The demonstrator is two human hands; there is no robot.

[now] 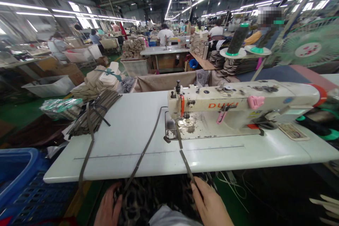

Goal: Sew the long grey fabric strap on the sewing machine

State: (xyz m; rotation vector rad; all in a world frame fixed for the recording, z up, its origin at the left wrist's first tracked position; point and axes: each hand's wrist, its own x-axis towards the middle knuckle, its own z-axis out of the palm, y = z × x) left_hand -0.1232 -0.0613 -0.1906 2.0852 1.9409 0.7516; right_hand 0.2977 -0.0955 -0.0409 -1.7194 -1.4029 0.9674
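A white DUKI sewing machine stands on a white table. A dark narrow strip runs from under the machine's needle area toward me, and my right hand pinches its near end below the table edge. A second long dark strip loops across the table from behind the machine down to my left hand, whose fingers curl around it at my lap. A third strip hangs over the table's front left edge.
A bundle of dark strips lies at the table's left end, with tied stacks of beige pieces behind. A blue crate sits low left. Thread cones and a green fan stand right. Other people work at distant tables.
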